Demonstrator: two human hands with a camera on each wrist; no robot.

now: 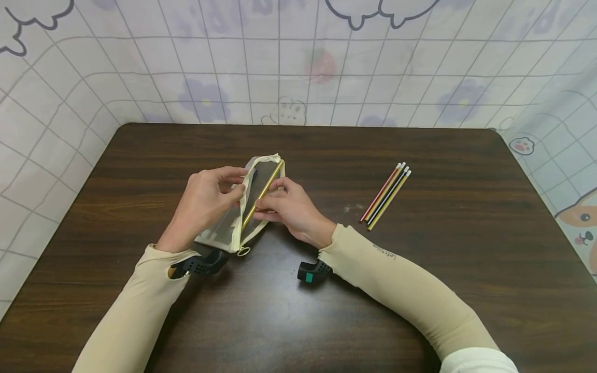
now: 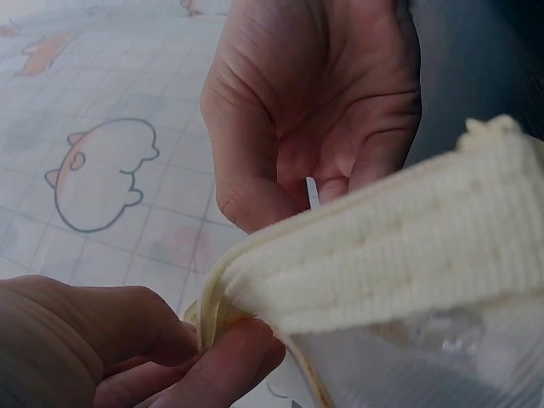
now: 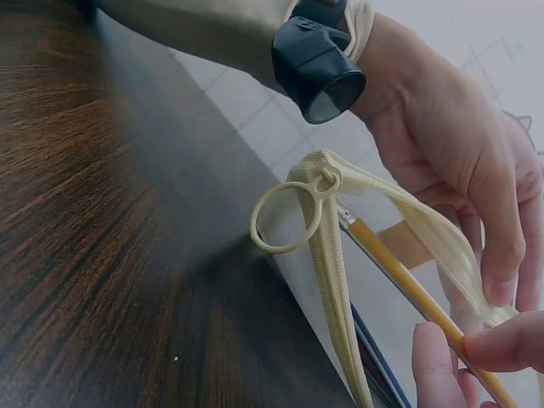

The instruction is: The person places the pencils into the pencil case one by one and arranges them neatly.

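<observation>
My left hand (image 1: 200, 202) pinches the cream zipper edge of a clear mesh pencil pouch (image 1: 219, 230), whose mouth gapes toward the right. Between the thumb and fingers of my right hand (image 1: 298, 210) is a yellow pencil (image 3: 395, 268), lying slantwise along the pouch's opening. Its metal eraser end sits close to the zipper's ring pull (image 3: 255, 223) in the right wrist view. Dark pencils (image 3: 374, 357) show inside the pouch, partly covered by the zipper band. In the left wrist view the zipper band (image 2: 382, 246) hides most of the yellow pencil.
Several pencils (image 1: 389, 192) in red, yellow and black lie side by side on the dark wooden table (image 1: 448, 217), right of my right hand. A patterned cloth (image 1: 298, 62) hangs behind the table's far edge. Each wrist wears a black camera (image 1: 313, 272).
</observation>
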